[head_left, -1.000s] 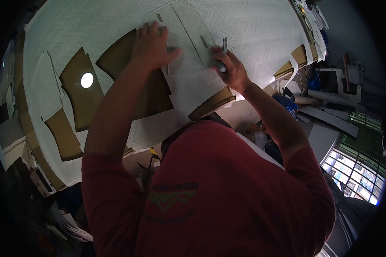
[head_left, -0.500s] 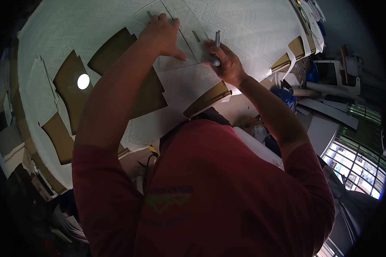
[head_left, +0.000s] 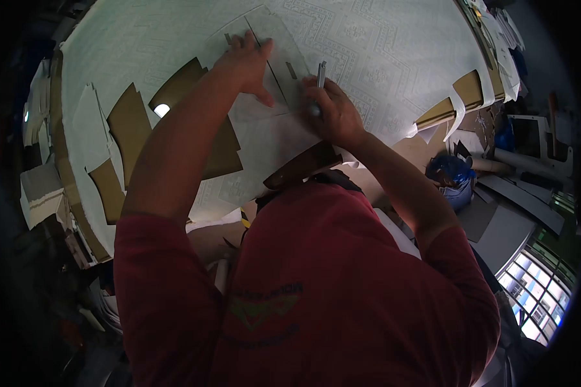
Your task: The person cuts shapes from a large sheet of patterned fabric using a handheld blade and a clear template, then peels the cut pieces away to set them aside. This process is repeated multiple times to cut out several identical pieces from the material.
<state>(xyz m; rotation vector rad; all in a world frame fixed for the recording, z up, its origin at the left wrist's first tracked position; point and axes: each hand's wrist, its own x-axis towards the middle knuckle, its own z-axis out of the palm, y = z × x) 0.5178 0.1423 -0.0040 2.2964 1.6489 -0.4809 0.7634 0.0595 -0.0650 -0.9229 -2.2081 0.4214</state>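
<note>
Right grip (head_left: 334, 117) fisted round tool (head_left: 320, 71), shaft pointing up-table

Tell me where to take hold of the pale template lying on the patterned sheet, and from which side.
Probably at its far narrow end, coming from above and beyond. The template lies flat. The left hand presses on its near left part, and the right hand holds a pen against its right edge.
</note>
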